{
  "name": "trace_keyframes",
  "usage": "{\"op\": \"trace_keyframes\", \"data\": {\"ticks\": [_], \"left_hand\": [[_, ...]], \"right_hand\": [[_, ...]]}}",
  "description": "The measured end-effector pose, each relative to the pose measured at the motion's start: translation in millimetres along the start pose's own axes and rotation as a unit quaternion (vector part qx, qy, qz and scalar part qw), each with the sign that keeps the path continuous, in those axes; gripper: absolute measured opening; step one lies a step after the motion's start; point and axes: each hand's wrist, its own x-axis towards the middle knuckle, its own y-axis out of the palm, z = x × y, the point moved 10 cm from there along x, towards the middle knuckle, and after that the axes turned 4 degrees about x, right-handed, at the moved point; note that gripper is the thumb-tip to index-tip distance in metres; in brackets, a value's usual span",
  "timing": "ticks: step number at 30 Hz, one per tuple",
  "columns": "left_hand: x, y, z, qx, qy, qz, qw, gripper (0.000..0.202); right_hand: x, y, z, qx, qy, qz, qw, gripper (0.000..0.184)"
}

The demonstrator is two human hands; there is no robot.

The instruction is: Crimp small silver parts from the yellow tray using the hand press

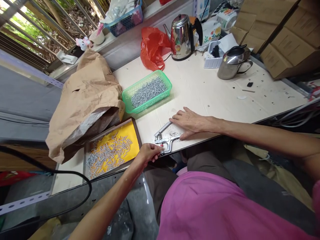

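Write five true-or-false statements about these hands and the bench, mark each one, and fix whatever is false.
1. The right hand is at the handle end of the metal hand tool. True.
2. The left hand is inside the green basket. False: it is at the other end of the tool.
3. The yellow-lined tray holds loose metal pieces. True.
4. The basket is empty. False: many small metal parts lie in it.
5. The red plastic bag is beside the tall kettle. True.
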Motion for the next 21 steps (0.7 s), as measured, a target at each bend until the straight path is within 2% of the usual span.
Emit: {"op": "trace_keyframes", "data": {"ticks": [4,6,8,10,12,14,18,21], "left_hand": [[-11.5,-4.5,5.8,0.027,0.010,-0.052,0.998,0.035],[-22.9,-16.6,-8.0,0.101,0.075,-0.141,0.982,0.032],[-40.4,-24.2,-37.2,0.190,0.186,-0.245,0.932,0.025],[-53.6,-14.5,-67.9,0.271,0.296,-0.295,0.867,0.020],[-52.6,5.8,-91.3,0.343,0.369,-0.282,0.816,0.033],[-42.2,23.5,-108.1,0.400,0.404,-0.253,0.782,0.052],[-16.8,39.6,-125.3,0.468,0.400,-0.184,0.766,0.064],[-9.5,41.6,-129.7,0.505,0.387,-0.155,0.756,0.059]], "right_hand": [[-7.5,-1.1,5.6,0.001,0.003,-0.006,1.000,0.056],[-9.7,0.5,8.7,0.005,-0.002,-0.011,1.000,0.050],[-11.0,1.4,11.4,0.012,-0.008,-0.023,1.000,0.047],[-11.9,1.6,13.0,0.020,-0.009,-0.040,0.999,0.047],[-13.3,2.7,13.7,0.027,-0.006,-0.049,0.998,0.050],[-15.6,4.1,12.1,0.039,0.006,-0.052,0.998,0.056],[-22.5,4.3,4.0,0.060,0.057,-0.054,0.995,0.069],[-22.9,4.6,3.7,0.053,0.079,-0.034,0.995,0.054]]}}
